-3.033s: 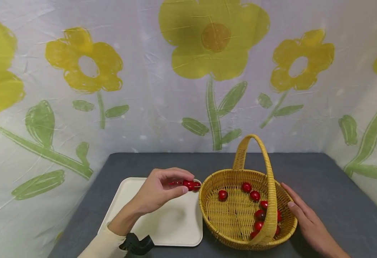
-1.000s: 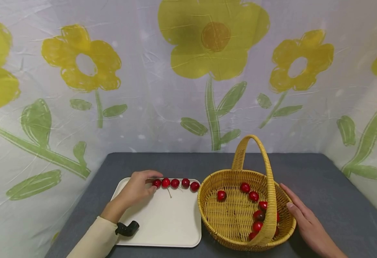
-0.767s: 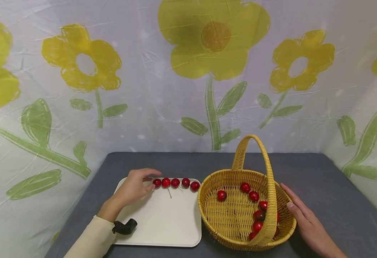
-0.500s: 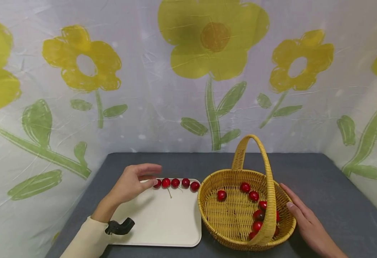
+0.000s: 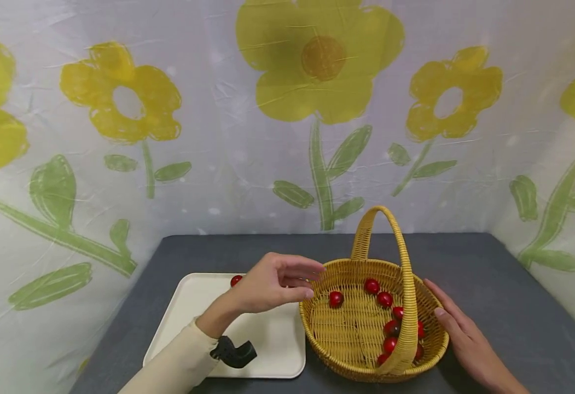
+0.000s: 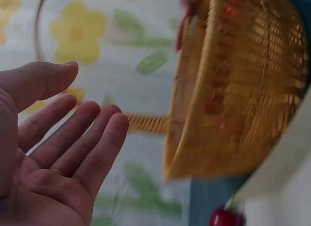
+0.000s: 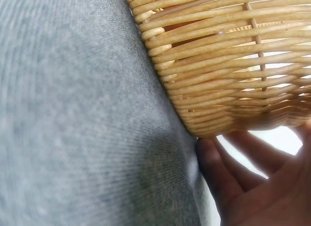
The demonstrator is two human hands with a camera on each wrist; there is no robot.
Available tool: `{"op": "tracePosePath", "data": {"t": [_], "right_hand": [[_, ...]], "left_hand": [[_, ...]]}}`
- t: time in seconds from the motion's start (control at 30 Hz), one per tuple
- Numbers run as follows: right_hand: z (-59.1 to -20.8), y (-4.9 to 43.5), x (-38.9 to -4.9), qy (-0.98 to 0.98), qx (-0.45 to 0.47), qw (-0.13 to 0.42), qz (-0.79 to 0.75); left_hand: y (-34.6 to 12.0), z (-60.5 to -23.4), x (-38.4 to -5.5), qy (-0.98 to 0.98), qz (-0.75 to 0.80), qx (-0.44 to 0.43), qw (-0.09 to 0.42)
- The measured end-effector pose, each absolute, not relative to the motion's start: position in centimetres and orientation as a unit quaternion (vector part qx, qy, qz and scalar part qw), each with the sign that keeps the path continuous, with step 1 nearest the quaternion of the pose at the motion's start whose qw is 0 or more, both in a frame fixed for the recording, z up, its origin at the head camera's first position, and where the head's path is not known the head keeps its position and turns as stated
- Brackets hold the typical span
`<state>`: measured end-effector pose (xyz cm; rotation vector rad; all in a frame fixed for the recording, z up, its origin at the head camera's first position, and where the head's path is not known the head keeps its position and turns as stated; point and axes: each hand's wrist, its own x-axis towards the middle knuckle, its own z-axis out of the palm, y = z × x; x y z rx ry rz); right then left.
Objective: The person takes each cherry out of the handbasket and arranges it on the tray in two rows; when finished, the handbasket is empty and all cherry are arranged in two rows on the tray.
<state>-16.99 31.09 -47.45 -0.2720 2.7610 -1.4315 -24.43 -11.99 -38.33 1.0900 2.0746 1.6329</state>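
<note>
In the head view my left hand (image 5: 272,284) hovers over the tray's right side, fingertips at the near left rim of a yellow wicker basket (image 5: 356,339). Its palm and loosely spread fingers hold nothing in the left wrist view. Several red cherries (image 5: 390,345) lie inside the basket, mostly at its right, under the arched handle (image 5: 405,273). One cherry (image 5: 236,280) shows at the back of the white tray (image 5: 179,317); my left hand hides the others of that row. My right hand (image 5: 469,339) rests along the basket's right outside wall, fingers fairly straight, thumb by the rim.
The tray and basket stand side by side on a dark grey table (image 5: 504,284). A flower-printed curtain (image 5: 228,164) hangs behind and on both sides. A black band with a curved piece (image 5: 235,353) sits on my left wrist. The basket's handle stands upright.
My left hand let go of the cherry at the left end of the tray's row, lifted, and swung right to the basket. My right hand has kept its place on the basket.
</note>
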Motion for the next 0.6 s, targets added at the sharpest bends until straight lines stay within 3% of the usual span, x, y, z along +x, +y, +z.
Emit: {"op": "tracePosePath", "data": {"t": [0.37, 0.6], "right_hand": [[-47.6, 30.8, -17.1, 0.883, -0.089, 0.014, -0.460], [-47.7, 31.1, -17.0, 0.881, -0.098, 0.007, -0.462]], "left_hand": [[-2.9, -38.1, -24.3, 0.728, 0.466, 0.448, 0.227], [1.7, -36.3, -24.7, 0.780, 0.290, 0.511, 0.216]]}}
